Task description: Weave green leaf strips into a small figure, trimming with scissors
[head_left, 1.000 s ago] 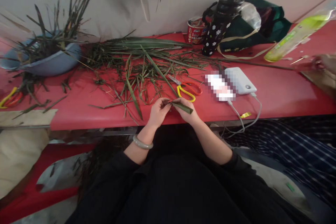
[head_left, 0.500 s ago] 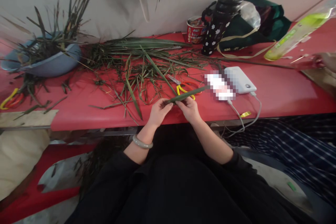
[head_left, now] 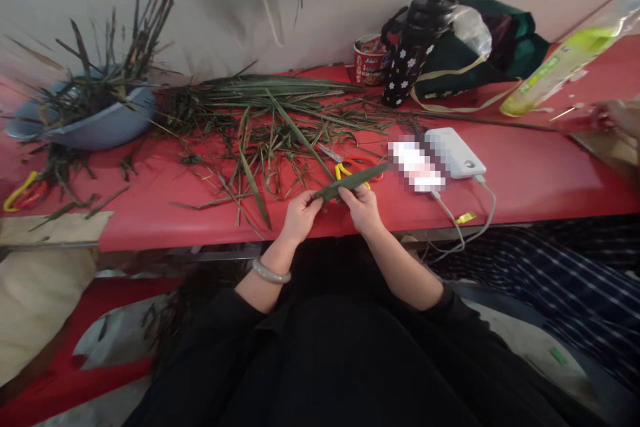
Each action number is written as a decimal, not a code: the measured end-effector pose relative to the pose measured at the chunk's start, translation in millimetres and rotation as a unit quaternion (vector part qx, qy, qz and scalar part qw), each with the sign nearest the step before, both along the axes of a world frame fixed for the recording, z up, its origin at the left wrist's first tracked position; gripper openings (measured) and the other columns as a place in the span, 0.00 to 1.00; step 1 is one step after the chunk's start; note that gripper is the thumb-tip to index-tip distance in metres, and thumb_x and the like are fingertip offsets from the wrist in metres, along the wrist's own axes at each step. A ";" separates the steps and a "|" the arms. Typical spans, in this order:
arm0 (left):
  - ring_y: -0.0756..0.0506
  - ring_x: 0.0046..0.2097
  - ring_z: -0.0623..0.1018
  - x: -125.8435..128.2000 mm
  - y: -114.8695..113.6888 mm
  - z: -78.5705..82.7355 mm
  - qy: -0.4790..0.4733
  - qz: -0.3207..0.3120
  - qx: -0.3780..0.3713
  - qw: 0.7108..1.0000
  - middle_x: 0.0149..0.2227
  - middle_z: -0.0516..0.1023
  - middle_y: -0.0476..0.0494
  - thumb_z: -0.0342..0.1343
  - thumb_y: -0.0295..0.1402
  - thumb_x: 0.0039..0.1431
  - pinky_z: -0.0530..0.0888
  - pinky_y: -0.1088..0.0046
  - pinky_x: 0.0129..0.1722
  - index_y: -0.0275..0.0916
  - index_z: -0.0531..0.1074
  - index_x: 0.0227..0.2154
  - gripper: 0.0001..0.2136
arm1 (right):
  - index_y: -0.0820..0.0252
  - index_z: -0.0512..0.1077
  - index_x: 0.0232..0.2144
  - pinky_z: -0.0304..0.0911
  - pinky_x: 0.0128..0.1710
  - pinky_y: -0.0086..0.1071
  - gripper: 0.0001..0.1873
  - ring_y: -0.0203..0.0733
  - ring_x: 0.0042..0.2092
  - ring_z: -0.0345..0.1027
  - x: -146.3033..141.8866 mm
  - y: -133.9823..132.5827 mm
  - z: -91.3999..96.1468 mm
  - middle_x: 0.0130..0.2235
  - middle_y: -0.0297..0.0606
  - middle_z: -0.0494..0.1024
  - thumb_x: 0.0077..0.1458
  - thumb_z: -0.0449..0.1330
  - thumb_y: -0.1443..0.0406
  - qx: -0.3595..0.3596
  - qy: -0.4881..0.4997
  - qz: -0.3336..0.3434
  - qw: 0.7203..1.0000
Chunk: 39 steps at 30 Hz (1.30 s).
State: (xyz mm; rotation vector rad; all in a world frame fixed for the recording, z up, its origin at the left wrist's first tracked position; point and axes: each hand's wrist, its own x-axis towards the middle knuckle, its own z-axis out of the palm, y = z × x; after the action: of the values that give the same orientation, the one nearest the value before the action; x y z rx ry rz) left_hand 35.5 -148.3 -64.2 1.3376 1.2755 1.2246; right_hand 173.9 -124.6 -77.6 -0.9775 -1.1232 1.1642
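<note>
Two hands pinch a leaf strip over the table's front edge, centre of the frame.

The left hand (head_left: 300, 217) and the right hand (head_left: 363, 207) each close fingertips on the green leaf strip (head_left: 353, 180). A second ago it was a short piece pointing lower right; now it runs long and slants to the upper right, its tip over the yellow-handled scissors (head_left: 357, 170). The hands hang just past the red table (head_left: 150, 220) edge, with bare red cloth to their left and a wider bare patch at right, beyond the white power bank (head_left: 455, 152). Further up lie the scattered leaves (head_left: 260, 113), then the blue basin (head_left: 95, 123) at upper left and the black bottle (head_left: 415, 47) at the wall.
</note>
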 end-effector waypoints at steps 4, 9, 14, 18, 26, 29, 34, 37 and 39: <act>0.52 0.26 0.69 -0.7 -1.8 5.3 -0.013 -0.004 0.001 1.000 0.20 0.70 0.51 0.51 0.36 0.50 0.66 0.75 0.31 0.36 0.68 0.23 0.09 | 0.59 0.69 0.23 0.63 0.24 0.28 0.09 0.32 0.22 0.63 0.0 -0.6 3.0 0.20 0.28 0.70 0.44 0.59 0.59 -0.004 0.036 -0.028 0.999; 0.52 0.26 0.70 -2.4 -3.7 7.8 -0.037 -0.035 -0.011 0.999 0.20 0.71 0.51 0.52 0.36 0.50 0.65 0.75 0.31 0.36 0.68 0.22 0.09 | 0.60 0.68 0.24 0.62 0.23 0.27 0.07 0.31 0.22 0.63 -2.9 1.0 4.8 0.21 0.28 0.70 0.42 0.60 0.62 -0.012 0.052 -0.083 0.995; 0.53 0.24 0.69 -3.0 -5.5 4.1 -0.093 -0.035 -0.020 0.995 0.18 0.70 0.51 0.53 0.34 0.49 0.65 0.76 0.28 0.35 0.68 0.22 0.07 | 0.61 0.67 0.25 0.61 0.23 0.26 0.07 0.30 0.22 0.61 -5.2 3.6 5.4 0.21 0.27 0.69 0.40 0.60 0.64 -0.010 0.056 -0.117 0.992; 0.54 0.21 0.69 -3.7 -6.2 0.3 -0.200 -0.011 -0.027 0.979 0.18 0.70 0.52 0.55 0.32 0.46 0.65 0.77 0.25 0.36 0.67 0.21 0.05 | 0.61 0.66 0.26 0.60 0.22 0.26 0.08 0.29 0.21 0.60 -4.8 5.5 6.0 0.21 0.26 0.68 0.40 0.60 0.65 -0.008 0.098 -0.157 0.983; 0.55 0.22 0.70 -3.0 -0.5 0.1 -0.329 0.061 0.022 0.942 0.22 0.72 0.51 0.58 0.38 0.44 0.68 0.76 0.28 0.37 0.68 0.28 0.10 | 0.61 0.65 0.25 0.61 0.21 0.25 0.08 0.28 0.20 0.62 -2.3 7.4 8.0 0.21 0.25 0.69 0.40 0.61 0.67 -0.021 0.177 -0.153 0.972; 0.53 0.25 0.71 -0.4 -0.4 -1.3 -0.291 0.041 0.016 0.956 0.26 0.73 0.49 0.62 0.40 0.38 0.69 0.75 0.29 0.36 0.69 0.30 0.16 | 0.61 0.66 0.25 0.63 0.22 0.26 0.08 0.28 0.20 0.63 -1.3 6.2 6.7 0.21 0.25 0.69 0.39 0.61 0.66 -0.026 0.175 -0.141 0.974; 0.52 0.25 0.71 4.3 -1.3 -3.4 -0.187 0.107 0.013 0.976 0.20 0.71 0.50 0.59 0.37 0.43 0.69 0.74 0.30 0.35 0.70 0.21 0.10 | 0.60 0.66 0.24 0.64 0.24 0.29 0.09 0.30 0.20 0.63 -1.7 1.0 4.0 0.20 0.25 0.69 0.39 0.62 0.64 -0.031 0.124 -0.087 0.988; 0.52 0.24 0.70 5.0 -0.4 -3.5 -0.179 0.145 0.023 0.973 0.19 0.71 0.50 0.57 0.37 0.45 0.68 0.75 0.29 0.35 0.70 0.21 0.09 | 0.60 0.66 0.23 0.64 0.24 0.29 0.09 0.31 0.21 0.64 -0.9 -1.5 4.7 0.20 0.26 0.69 0.40 0.62 0.61 -0.031 0.111 -0.077 0.990; 0.53 0.23 0.70 4.6 1.1 -3.5 -0.189 0.164 0.024 0.968 0.18 0.70 0.51 0.57 0.36 0.45 0.67 0.75 0.27 0.35 0.70 0.20 0.09 | 0.60 0.67 0.24 0.63 0.23 0.28 0.09 0.30 0.21 0.63 0.1 -1.8 5.9 0.20 0.26 0.69 0.42 0.60 0.61 -0.024 0.110 -0.087 0.990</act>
State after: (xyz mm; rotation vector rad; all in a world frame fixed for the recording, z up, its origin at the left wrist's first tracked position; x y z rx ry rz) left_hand 40.1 -147.2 -67.7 0.8857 1.2227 1.6584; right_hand 174.0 -126.4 -71.8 -0.9396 -0.8220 1.1304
